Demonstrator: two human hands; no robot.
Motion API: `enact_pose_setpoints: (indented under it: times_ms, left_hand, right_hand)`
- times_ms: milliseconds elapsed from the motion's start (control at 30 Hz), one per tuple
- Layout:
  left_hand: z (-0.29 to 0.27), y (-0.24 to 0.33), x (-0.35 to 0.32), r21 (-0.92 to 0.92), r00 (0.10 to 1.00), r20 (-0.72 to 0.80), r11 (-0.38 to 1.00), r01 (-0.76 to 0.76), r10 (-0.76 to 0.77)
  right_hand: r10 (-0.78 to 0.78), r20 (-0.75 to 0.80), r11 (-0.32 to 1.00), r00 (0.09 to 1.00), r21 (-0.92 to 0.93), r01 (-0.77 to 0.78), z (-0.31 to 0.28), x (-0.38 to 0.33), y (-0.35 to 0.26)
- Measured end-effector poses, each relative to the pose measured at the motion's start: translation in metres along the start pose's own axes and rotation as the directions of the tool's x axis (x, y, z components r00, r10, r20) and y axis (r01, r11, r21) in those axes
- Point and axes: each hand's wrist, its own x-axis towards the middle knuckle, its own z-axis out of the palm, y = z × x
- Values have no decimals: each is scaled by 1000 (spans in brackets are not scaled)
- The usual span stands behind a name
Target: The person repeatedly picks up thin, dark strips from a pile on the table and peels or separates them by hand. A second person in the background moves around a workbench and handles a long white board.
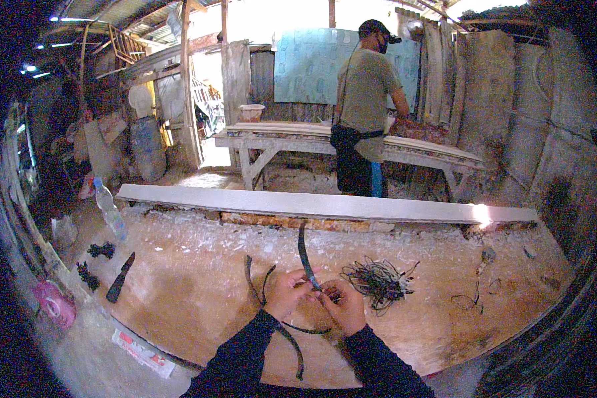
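My left hand (288, 292) and my right hand (344, 307) meet over the wooden table, fingers pinched together on the lower end of a narrow dark strip (304, 255). Its free end points away from me, toward the long white board. What the fingertips do at the join is too small to make out. Beside and below my left hand lie more dark strips (292, 350), some partly hidden by the hand and sleeve. A tangled heap of thin black strands (380, 281) lies just right of my right hand.
Along the table's far edge runs a long white board (325, 202). At left are a clear bottle (108, 207), black bundles (101, 250) and a dark blade-shaped piece (121, 278). Loose strands (471, 300) lie at right. Beyond, a person (368, 99) stands at another bench (285, 138).
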Motion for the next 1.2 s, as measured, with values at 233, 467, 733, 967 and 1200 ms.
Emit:
enact_pose_setpoints:
  times_ms: [233,467,733,967,1200]
  left_hand:
    - [7,1,0,-50,997,-69,998,-43,40]
    - [8,-6,1,37,992,-123,999,-29,33]
    - [8,-10,0,-99,1000,-15,995,-22,20]
    - [11,-9,2,-154,999,-30,988,19,-24]
    - [15,-7,-2,-164,994,-113,987,-8,-10]
  right_hand:
    - [-111,-86,989,990,-111,101,-4,-1,-16]
    - [24,-78,989,997,147,-12,3,0,1]
    - [161,-28,948,987,284,-147,2,3,15]
    - [13,-56,993,998,116,-7,3,5,14]
    - [-38,-69,999,997,20,40,0,1,-6]
